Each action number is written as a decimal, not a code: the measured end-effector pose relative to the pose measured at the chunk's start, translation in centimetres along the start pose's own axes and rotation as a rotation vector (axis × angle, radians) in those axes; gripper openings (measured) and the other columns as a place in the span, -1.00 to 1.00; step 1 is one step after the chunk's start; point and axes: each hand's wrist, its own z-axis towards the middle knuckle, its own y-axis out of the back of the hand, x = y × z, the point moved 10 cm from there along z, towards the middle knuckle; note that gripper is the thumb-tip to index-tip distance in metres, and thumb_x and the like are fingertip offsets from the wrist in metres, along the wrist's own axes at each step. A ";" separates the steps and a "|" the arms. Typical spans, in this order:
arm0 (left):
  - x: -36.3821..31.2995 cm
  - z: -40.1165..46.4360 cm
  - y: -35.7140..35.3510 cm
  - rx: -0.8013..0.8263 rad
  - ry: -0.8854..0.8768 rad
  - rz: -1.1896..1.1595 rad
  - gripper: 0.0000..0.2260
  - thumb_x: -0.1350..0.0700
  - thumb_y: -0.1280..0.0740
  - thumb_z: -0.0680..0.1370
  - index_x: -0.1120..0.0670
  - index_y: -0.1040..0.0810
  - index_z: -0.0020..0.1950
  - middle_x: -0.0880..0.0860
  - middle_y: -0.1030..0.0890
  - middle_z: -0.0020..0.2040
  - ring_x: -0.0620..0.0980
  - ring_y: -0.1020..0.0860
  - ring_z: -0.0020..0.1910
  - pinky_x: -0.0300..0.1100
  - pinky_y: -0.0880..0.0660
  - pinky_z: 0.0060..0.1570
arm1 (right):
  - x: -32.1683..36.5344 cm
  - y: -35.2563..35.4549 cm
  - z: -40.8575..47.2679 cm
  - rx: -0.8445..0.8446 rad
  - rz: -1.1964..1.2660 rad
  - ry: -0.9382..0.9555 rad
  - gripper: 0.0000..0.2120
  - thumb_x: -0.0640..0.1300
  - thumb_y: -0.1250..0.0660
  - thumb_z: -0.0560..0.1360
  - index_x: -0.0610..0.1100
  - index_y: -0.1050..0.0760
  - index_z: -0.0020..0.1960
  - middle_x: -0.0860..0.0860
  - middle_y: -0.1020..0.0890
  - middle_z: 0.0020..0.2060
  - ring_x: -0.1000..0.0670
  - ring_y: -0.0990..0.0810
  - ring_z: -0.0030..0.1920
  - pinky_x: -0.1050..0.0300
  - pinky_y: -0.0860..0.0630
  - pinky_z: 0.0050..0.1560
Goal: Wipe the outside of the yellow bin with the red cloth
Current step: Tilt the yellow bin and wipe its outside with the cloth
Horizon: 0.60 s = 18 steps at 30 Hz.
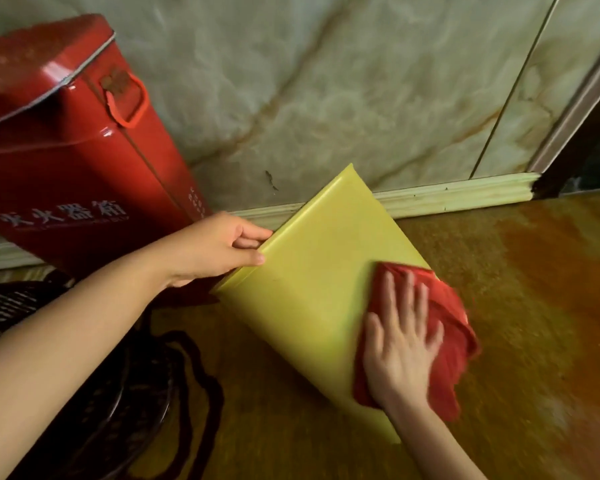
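Observation:
The yellow bin [312, 271] lies tipped on the floor in the middle of the view, one flat side facing up, its far end against the skirting. My left hand [215, 249] grips the bin's left edge, thumb on the upper face. My right hand [399, 341] lies flat with spread fingers on the red cloth [447, 327], pressing it against the bin's right side near the edge. The cloth is bunched and hangs partly over that edge; the hand looks slightly blurred.
A tall red metal box [77, 143] with a handle and white lettering stands at the left against the marbled wall [326, 91]. A dark fan grille and black cord [184, 372] lie at lower left. Brownish polished floor [534, 289] stretches to the right; a door frame [575, 109] rises at upper right.

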 end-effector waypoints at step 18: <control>1.6 -3.8 -0.5 -0.030 -0.004 0.018 -0.47 0.26 -0.43 0.34 0.07 -0.40 0.27 -0.18 -0.67 -0.34 -0.29 -0.57 -0.28 -0.42 -0.49 -0.21 | 1.7 0.7 8.3 0.162 0.077 0.051 -0.40 0.34 0.11 0.44 0.29 0.13 0.44 0.16 0.09 0.53 0.05 0.15 0.52 -0.33 0.09 0.44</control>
